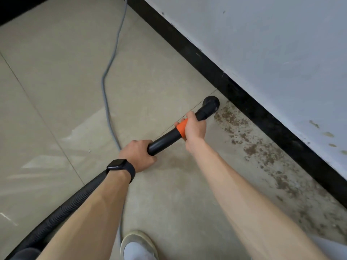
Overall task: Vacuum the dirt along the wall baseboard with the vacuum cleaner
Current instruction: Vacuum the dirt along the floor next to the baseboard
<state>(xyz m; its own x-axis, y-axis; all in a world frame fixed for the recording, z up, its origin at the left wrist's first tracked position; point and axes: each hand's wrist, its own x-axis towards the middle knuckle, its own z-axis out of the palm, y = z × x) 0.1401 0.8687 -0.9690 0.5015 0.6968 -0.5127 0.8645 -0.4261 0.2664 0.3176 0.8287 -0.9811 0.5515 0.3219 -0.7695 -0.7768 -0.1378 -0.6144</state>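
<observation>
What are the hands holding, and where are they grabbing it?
Both hold the vacuum wand: the left hand grips its near end, the right hand grips the orange collar near the nozzle.

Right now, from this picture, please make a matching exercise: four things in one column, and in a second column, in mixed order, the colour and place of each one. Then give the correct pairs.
Things
1. collar on the vacuum tube
2. cable
3. dirt
4. watch

Colour and place
A. black, on the left wrist
B. grey, lying across the floor
C. orange, gripped by the right hand
D. brown, scattered beside the baseboard

Pairs: 1-C, 2-B, 3-D, 4-A
</observation>
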